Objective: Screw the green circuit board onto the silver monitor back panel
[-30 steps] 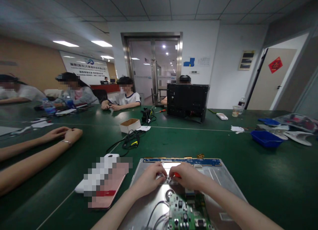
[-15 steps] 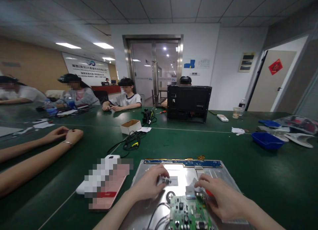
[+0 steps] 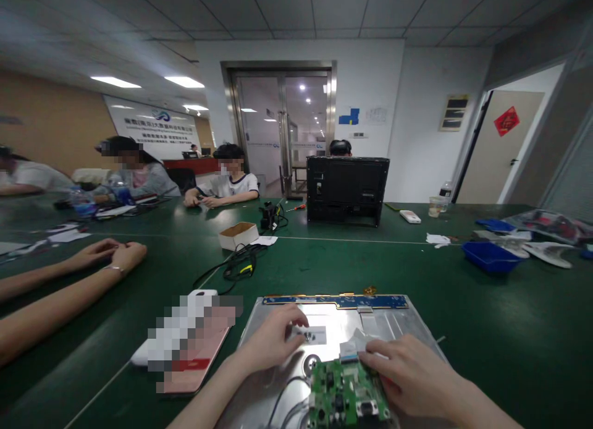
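Note:
A metal display panel (image 3: 259, 321) lies back side up before me, with a green circuit board (image 3: 345, 392) at its near end and a narrow blue board (image 3: 319, 301) along its far edge. My left hand (image 3: 273, 339) rests on the panel, thumb and fingers apart, beside several small screws (image 3: 306, 337) on a pale label. At the board's far edge is a flat ribbon cable (image 3: 348, 350). The fingers of my right hand (image 3: 403, 370) close at its right side; the palm hides what lies beneath.
Left of the panel are a white device (image 3: 204, 300) and a pink phone-like slab (image 3: 194, 379). A co-worker's hands (image 3: 115, 254) rest farther left. Beyond stand a small box (image 3: 238, 236), black cables (image 3: 231, 268) and a black monitor (image 3: 347, 191). A blue tray (image 3: 491, 257) sits right.
My right hand has come lower and nearer the board's edge, its fingers now at the ribbon cable. A red thing seen under it before is mostly covered. My left hand stays by the screws.

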The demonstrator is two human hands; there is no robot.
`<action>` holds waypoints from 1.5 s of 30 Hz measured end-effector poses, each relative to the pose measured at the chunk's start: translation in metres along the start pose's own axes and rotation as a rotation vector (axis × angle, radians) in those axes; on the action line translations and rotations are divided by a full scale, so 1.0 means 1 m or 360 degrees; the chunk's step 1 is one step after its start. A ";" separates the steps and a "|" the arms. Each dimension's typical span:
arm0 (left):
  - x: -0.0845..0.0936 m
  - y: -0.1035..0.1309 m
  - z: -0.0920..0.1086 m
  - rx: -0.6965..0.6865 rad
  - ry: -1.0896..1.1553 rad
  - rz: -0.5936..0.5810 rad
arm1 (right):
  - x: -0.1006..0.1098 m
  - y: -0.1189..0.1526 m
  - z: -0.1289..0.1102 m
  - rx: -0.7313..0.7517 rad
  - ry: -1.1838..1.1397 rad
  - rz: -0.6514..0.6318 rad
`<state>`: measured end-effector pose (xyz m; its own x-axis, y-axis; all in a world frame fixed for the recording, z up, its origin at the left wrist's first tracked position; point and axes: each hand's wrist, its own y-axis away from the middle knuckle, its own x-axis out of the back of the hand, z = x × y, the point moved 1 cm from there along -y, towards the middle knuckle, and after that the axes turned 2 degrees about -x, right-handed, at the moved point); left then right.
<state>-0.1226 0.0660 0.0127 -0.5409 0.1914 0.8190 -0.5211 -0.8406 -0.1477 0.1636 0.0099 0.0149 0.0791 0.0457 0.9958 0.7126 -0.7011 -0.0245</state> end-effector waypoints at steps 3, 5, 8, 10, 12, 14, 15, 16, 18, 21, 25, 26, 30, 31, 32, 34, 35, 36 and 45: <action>0.002 0.000 0.002 -0.0022 0.0046 0.0008 | 0.001 -0.001 0.000 -0.0111 -0.0097 0.0068; 0.003 0.000 0.004 -0.0010 0.0065 -0.0015 | -0.002 -0.004 -0.001 -0.0225 -0.0197 0.0141; 0.005 0.000 0.008 -0.0007 0.0088 -0.0094 | -0.011 -0.007 -0.002 -0.0428 -0.0322 0.0291; 0.006 0.000 0.010 -0.0036 0.0103 -0.0163 | -0.017 -0.010 -0.002 -0.0554 -0.0361 0.0337; 0.007 0.000 0.011 -0.0078 0.0135 -0.0212 | -0.019 -0.012 -0.002 -0.0637 -0.0372 0.0341; 0.007 0.001 0.011 -0.0115 0.0191 -0.0245 | -0.017 -0.013 -0.003 -0.0672 -0.0392 0.0328; 0.008 0.001 0.011 -0.0131 0.0230 -0.0255 | -0.016 -0.013 -0.004 -0.0676 -0.0411 0.0317; 0.008 0.002 0.011 -0.0148 0.0276 -0.0265 | -0.014 -0.013 -0.004 -0.0677 -0.0431 0.0306; 0.010 0.003 0.011 -0.0188 0.0368 -0.0298 | -0.010 -0.013 -0.006 -0.0679 -0.0461 0.0281; 0.012 0.004 0.012 -0.0258 0.0446 -0.0386 | -0.008 -0.012 -0.007 -0.0672 -0.0456 0.0274; 0.011 0.005 0.011 -0.0274 0.0443 -0.0418 | -0.014 -0.012 -0.005 -0.0622 -0.0441 0.0328; 0.010 0.006 0.010 -0.0247 0.0429 -0.0406 | -0.016 -0.012 -0.004 -0.0602 -0.0428 0.0354; 0.006 0.007 0.007 -0.0129 0.0393 -0.0414 | -0.022 -0.010 -0.001 -0.0460 -0.0365 0.0464; 0.006 0.006 0.007 -0.0125 0.0401 -0.0415 | -0.022 -0.010 -0.001 -0.0417 -0.0361 0.0490; 0.006 0.006 0.007 -0.0124 0.0412 -0.0408 | -0.023 -0.009 0.000 -0.0380 -0.0356 0.0515; 0.006 0.004 0.008 -0.0123 0.0426 -0.0405 | -0.022 -0.008 0.000 -0.0331 -0.0343 0.0542; 0.007 0.004 0.008 -0.0122 0.0431 -0.0424 | -0.022 -0.008 0.001 -0.0316 -0.0336 0.0535; 0.007 0.003 0.009 -0.0121 0.0440 -0.0454 | -0.021 -0.007 0.001 -0.0300 -0.0335 0.0513; 0.007 0.006 0.019 -0.0085 0.0383 -0.0616 | -0.002 -0.007 0.002 -0.0137 -0.0330 0.0054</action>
<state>-0.1167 0.0524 0.0278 -0.4343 0.6037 0.6685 -0.7449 -0.6580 0.1102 0.1595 0.0160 0.0127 0.2503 0.1601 0.9548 0.6456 -0.7626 -0.0413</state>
